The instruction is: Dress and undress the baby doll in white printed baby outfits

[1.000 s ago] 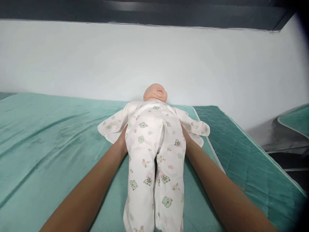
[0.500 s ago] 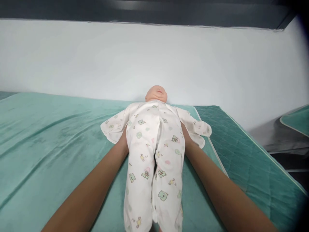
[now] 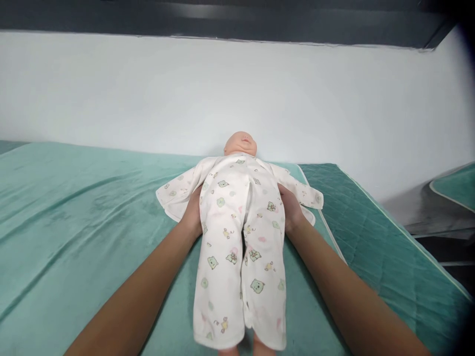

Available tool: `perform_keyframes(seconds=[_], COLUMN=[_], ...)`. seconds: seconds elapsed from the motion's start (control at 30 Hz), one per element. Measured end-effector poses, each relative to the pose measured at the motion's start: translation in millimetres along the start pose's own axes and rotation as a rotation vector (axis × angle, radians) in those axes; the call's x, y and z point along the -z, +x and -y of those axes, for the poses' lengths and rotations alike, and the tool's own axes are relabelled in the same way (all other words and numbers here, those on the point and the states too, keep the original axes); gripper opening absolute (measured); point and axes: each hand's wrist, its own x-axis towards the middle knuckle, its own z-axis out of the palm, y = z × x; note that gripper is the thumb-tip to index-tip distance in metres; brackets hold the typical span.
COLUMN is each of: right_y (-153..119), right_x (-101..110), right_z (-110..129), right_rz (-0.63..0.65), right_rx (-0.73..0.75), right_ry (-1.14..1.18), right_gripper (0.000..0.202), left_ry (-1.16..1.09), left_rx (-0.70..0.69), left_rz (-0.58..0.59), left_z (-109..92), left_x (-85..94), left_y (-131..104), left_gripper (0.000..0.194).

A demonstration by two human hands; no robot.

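Note:
A baby doll point(image 3: 240, 143) lies on its back, head toward the wall. It wears a white long-sleeved top point(image 3: 181, 185) with the sleeves spread out. White trousers point(image 3: 237, 247) printed with green bears lie over the top and reach up to the chest. At the doll's left-of-picture hip, my left hand point(image 3: 193, 210) is closed on the trousers' side. My right hand point(image 3: 291, 205) grips the opposite side at about the same height. The fingers of both hands are mostly hidden behind the cloth. Below the trouser hems the doll's lower legs point(image 3: 227, 352) show.
Green plush bedding point(image 3: 92, 222) with wrinkles on the left lies under the doll. To the right is a darker quilted green mat point(image 3: 386, 247) with a pale edge. A white wall point(image 3: 148, 89) rises behind, below a dark beam point(image 3: 222, 20). Another green pad point(image 3: 456, 185) juts in at right.
The trousers have shifted up toward the head and slightly right, so the lower legs show more. Both hands have come out more from behind the cloth. The doll's head has stayed in place.

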Motion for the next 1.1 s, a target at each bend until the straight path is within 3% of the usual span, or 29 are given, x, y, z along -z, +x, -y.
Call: perform_keyframes(seconds=[0.13,0.3,0.43,0.57,0.67,0.77,0.83,1.0,1.1], right_y=[-2.3,-2.5,-1.2,1.0,0.3,-1.8,-0.5,28.0,54.3], right_x=[-0.6,0.8,-1.0,4.4,17.0,27.9,29.4,14.2,4.5], right_z=[-0.2,-5.0,-1.6,4.1,5.1,5.8,8.8,27.0,33.7], right_rz=[0.050,-0.046,-0.025,-0.018,-0.115,-0.347,-0.473,-0.481,-0.396], right_rx=[0.023,0.118,0.037,0.030,0.106,0.229,0.324,0.522,0.474], right_ry=[0.014,-0.034,-0.072,-0.082,-0.234,-0.538,-0.610,-0.540,-0.605], right_gripper=[0.065,0.058,0.064,0.053,0.046,0.046,0.041,0.022,0.021], left_ry=[-0.078,-0.077,-0.067,0.035,0.185,0.361,0.456,0.707,0.654], left_rx=[0.065,0.088,0.070,0.054,-0.059,-0.289,-0.396,-0.540,-0.359], left_rz=[0.016,-0.009,0.011,0.067,-0.046,-0.227,-0.245,-0.145,0.048], left_z=[3.2,5.8,3.1,2.3,3.9,0.7,-6.4,-31.6,-37.6], left_x=[1.4,5.0,7.4,14.4,21.8,25.8,25.3,16.0,10.0], left_y=[1.1,4.2,4.1,7.5,10.8,12.3,16.2,52.9,76.8], left_gripper=[0.033,0.031,0.035,0.039,0.032,0.023,0.024,0.023,0.027])
